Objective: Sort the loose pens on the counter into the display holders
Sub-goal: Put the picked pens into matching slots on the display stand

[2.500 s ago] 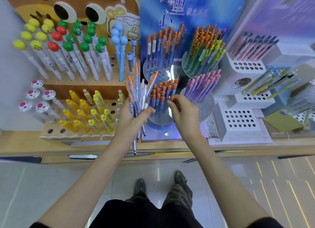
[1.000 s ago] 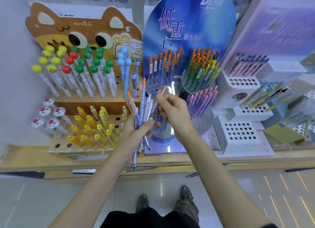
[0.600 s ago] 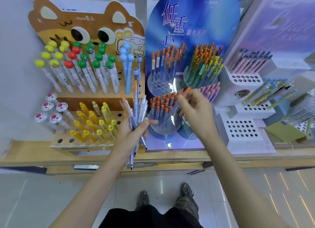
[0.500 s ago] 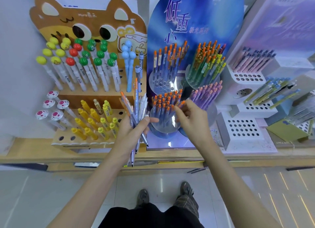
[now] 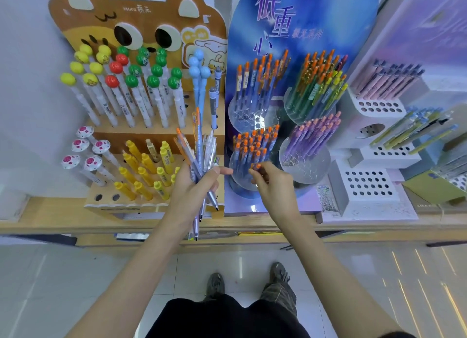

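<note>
My left hand (image 5: pixel 195 188) grips a bundle of loose pens (image 5: pixel 201 155), blue, clear and orange-tipped, fanned upward in front of the wooden display. My right hand (image 5: pixel 274 186) pinches the orange top of a blue pen (image 5: pixel 255 166) standing at the front of the round clear holder (image 5: pixel 240 178), which is packed with orange-capped blue pens. Behind it stand another clear holder with blue pens (image 5: pixel 255 84), one with green and yellow pens (image 5: pixel 318 87) and one with purple pens (image 5: pixel 313 138).
A cat-shaped wooden display (image 5: pixel 141 105) on the left holds ball-topped and yellow pens. White perforated holders (image 5: pixel 369 183) stand to the right, some with pink and blue pens. All sit on a wooden counter (image 5: pixel 50 219). My shoes are on the tiled floor below.
My right hand took one orange-capped pen from the bundle in my left hand, carried it right and lowered it into the front clear holder. The left hand stayed put with the bundle.
</note>
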{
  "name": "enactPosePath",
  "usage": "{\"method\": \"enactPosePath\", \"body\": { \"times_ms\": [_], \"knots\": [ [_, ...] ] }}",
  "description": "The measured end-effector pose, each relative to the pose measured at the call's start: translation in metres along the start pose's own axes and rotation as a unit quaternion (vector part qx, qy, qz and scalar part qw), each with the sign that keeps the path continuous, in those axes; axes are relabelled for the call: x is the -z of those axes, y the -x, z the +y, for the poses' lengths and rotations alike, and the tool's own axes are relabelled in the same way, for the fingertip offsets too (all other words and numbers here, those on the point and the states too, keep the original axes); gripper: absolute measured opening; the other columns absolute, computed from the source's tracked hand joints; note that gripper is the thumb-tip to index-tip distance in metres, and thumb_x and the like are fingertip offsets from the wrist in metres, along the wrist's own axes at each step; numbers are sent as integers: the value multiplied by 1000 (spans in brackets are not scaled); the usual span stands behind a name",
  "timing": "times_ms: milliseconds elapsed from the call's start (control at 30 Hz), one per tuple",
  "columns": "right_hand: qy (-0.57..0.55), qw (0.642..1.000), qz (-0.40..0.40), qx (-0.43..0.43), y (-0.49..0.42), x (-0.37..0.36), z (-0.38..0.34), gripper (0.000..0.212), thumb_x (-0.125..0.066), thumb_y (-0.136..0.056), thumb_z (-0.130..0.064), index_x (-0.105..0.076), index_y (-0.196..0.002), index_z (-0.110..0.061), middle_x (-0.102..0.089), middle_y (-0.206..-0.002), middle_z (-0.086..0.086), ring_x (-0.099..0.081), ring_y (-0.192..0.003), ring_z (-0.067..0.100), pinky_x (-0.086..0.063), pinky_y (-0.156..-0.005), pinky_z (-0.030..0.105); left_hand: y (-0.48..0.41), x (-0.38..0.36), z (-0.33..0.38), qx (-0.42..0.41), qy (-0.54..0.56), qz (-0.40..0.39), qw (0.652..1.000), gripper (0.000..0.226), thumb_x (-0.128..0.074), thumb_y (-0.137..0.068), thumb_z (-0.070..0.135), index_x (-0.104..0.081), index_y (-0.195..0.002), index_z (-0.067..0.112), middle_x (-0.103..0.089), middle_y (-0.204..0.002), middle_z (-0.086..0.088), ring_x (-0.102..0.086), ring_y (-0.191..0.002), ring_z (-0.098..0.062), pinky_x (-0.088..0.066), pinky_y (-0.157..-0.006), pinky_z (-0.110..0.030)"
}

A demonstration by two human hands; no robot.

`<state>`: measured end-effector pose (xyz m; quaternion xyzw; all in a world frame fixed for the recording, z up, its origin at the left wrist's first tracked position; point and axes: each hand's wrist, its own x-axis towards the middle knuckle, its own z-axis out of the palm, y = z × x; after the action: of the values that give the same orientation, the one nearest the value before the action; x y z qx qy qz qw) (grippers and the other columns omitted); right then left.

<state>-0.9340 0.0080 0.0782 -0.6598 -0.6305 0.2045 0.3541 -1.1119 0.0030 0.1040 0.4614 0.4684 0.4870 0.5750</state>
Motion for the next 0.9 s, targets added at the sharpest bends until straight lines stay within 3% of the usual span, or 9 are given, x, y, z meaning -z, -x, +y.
{"method": "enactPosePath", "body": {
  "times_ms": [133, 267, 367, 567, 667, 800, 900],
  "knots": [
    [55, 998, -1, -11, -15, -13, -13, 26, -56, -96, -20, -57, -87, 4, -66, -77, 21, -59, -73, 39, -45, -67, 46, 1, 1, 0, -2, 12, -5, 1000, 9, -55, -94, 15, -50, -100, 19, -71, -93, -17, -44, -54, -12, -44, -58, -23],
    [115, 993, -3, -36, -17, -20, -19, 30, -51, -98, -25, -57, -91, 4, -65, -84, 24, -59, -79, 41, -42, -66, 43, 2, 2, 1, -1, 14, 1, 1000, 10, -55, -95, 12, -48, -101, 16, -71, -92, -17, -42, -54, -13, -44, -58, -23],
    [124, 991, 5, -47, -14, -21, -20, 33, -50, -99, -28, -57, -89, 3, -64, -81, 23, -58, -76, 41, -40, -63, 42, 3, 1, 3, -3, 16, 2, 1000, 13, -56, -94, 13, -57, -95, 26, -66, -90, -27, -41, -54, -14, -42, -55, -25],
    [92, 992, 41, -70, -10, -15, -18, 31, -50, -98, -27, -56, -89, 3, -65, -79, 23, -59, -73, 39, -44, -62, 43, 3, 5, 1, 2, 22, -1, 1000, 12, -54, -95, 10, -51, -107, 14, -72, -90, -12, -43, -54, -11, -44, -52, -19],
    [117, 990, 24, -79, -14, -15, -19, 33, -50, -98, -29, -56, -91, 2, -65, -82, 24, -58, -75, 41, -42, -63, 42, 3, 4, 2, -7, 12, -2, 1000, 14, -55, -95, 11, -54, -105, 21, -72, -90, -13, -44, -54, -10, -45, -55, -19],
    [154, 984, -26, -82, -18, -11, -18, 36, -48, -99, -35, -55, -87, -2, -63, -84, 24, -58, -78, 41, -39, -62, 40, 5, 0, 4, -16, -14, -24, 999, 31, -55, -94, 16, -65, -81, 42, -61, -91, -33, -48, -55, -9, -44, -63, -24],
    [123, 991, -23, -50, -15, 1, -27, 41, -54, -94, -41, -52, -73, -6, -56, -64, 10, -53, -65, 32, -36, -57, 36, 6, 0, 5, 4, 12, -23, 1000, 7, -59, -88, 24, -62, -94, 21, -66, -90, -26, -52, -55, -9, -43, -65, -23]
  ]
}}
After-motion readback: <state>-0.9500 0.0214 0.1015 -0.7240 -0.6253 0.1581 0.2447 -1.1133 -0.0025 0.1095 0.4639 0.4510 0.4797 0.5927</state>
